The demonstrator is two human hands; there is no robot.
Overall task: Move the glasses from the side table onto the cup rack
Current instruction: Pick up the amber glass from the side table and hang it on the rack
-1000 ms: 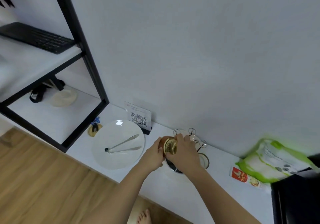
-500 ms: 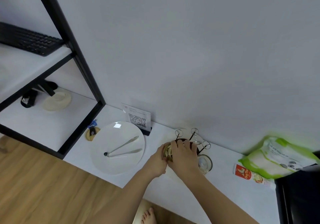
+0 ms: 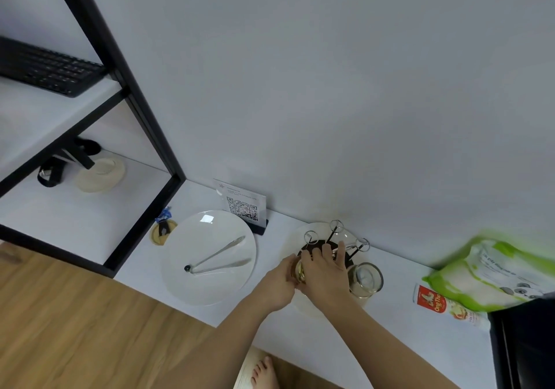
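Note:
The cup rack (image 3: 336,231), black pegs with wire loop tips on a round pale base, stands by the wall on the white counter. A clear glass (image 3: 365,279) hangs upside down on its right peg. Both my hands hold an amber glass (image 3: 298,271) at the rack's front left side. My left hand (image 3: 277,283) grips it from the left. My right hand (image 3: 326,271) covers it from above with fingers spread toward the pegs. Most of the amber glass is hidden under my hands.
A white plate (image 3: 210,286) with metal tongs (image 3: 220,258) lies left of the rack. A QR-code sign (image 3: 241,205) stands behind it. Green and red food packets (image 3: 486,271) lie at the right, beside a black object (image 3: 525,343). A black-framed shelf (image 3: 144,124) stands at left.
Both hands have lowered the amber glass down onto the rack's front left side. The view has shifted slightly.

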